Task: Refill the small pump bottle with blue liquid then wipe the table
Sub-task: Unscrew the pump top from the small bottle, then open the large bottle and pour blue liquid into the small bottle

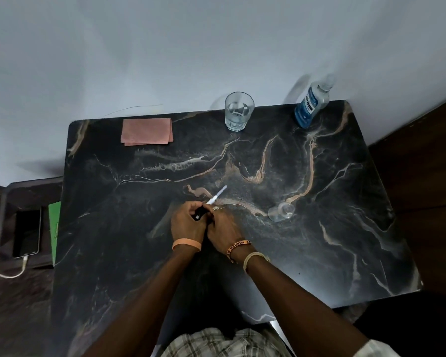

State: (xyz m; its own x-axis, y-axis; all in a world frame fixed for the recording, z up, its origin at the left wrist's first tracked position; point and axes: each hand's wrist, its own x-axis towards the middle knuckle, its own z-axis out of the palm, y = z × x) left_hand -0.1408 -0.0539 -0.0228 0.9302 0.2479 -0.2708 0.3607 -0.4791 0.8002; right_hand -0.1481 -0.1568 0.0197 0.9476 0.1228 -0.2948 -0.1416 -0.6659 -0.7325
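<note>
Both hands meet over the middle of the dark marble table (319, 253). My left hand (187, 224) and my right hand (223, 229) together grip a black pump head (199, 213), whose white dip tube (218, 194) sticks out up and to the right. The small clear bottle (281, 211) stands uncapped just right of my hands, apart from them. A large bottle of blue liquid (310, 104) stands at the far right corner. A folded pink cloth (146, 131) lies at the far left.
A clear drinking glass (238, 110) stands at the far edge by the pale wall. Left of the table a phone (27, 231) on a charging cable lies on a lower shelf beside a green item (54, 228).
</note>
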